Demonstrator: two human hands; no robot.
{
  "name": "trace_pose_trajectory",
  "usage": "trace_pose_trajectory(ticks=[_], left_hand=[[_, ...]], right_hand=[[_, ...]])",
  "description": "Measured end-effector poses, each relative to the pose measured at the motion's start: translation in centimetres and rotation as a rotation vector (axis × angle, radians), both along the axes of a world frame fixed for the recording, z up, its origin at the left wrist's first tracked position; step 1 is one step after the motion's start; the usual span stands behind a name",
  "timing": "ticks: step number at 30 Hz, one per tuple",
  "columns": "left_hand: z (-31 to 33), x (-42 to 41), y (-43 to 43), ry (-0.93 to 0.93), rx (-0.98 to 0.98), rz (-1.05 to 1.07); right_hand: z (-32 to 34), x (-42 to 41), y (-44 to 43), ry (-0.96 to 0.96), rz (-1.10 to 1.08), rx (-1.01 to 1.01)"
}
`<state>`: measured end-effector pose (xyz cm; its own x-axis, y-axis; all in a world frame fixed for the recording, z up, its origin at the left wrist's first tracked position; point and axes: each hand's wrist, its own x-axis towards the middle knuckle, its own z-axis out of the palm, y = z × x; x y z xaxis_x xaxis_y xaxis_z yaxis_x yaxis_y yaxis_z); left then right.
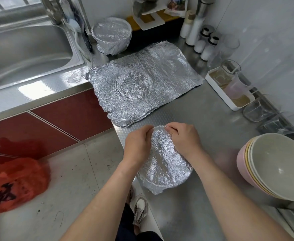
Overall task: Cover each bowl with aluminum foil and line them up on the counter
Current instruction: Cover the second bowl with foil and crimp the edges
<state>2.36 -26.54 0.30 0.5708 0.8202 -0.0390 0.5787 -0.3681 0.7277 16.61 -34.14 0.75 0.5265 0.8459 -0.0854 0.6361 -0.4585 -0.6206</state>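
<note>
Both left hand (137, 145) and right hand (186, 138) pinch the seemingly upright foil-covered bowl's (167, 165) far rim.

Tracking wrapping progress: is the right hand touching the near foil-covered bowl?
Touching. The head view shows the right hand pinching the foil-covered bowl at its far rim.

1. Table (212, 122): metal, dull sheen, fine embossed grain.
2. Foil (160, 70): shiny silver, v. crinkled, rough.
3. Wrapped bowl (165, 162): same creased foil skin.
4. Sink (21, 49): smooth glossy steel.
5. Bowls (278, 164): smooth, semi-matt; plastic or ceramic, can't tell.
6. Bag (12, 181): thin red plastic, wrinkled.
7. Cabinet (64, 110): glossy red front.
</note>
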Motion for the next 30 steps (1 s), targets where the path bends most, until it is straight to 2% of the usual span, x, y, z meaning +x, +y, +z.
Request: trace_pose_trajectory(ticks=[6, 11, 16, 18, 25, 30], left_hand=[[0.7, 0.2, 0.4, 0.033, -0.094, -0.058], [1.8, 1.3, 2.4, 0.07, -0.198, -0.316], [1.1, 2.5, 4.5, 0.07, -0.599, -0.429], [0.9, 2.7, 4.9, 0.058, -0.688, -0.469], [0.3, 1.8, 5.3, 0.011, -0.633, -0.404], [-0.7, 0.3, 4.2, -0.151, -0.562, -0.327]], right_hand=[[0.2, 0.3, -0.2, 0.058, 0.056, -0.011], [0.4, 0.7, 0.4, 0.064, 0.109, -0.027], [0.1, 0.4, 0.5, 0.039, 0.107, 0.085], [0.2, 0.4, 0.5, 0.054, 0.102, 0.105], [0.6, 0.7, 0.8, 0.117, 0.068, 0.099], [1.0, 1.0, 1.8, 0.107, 0.109, 0.051]])
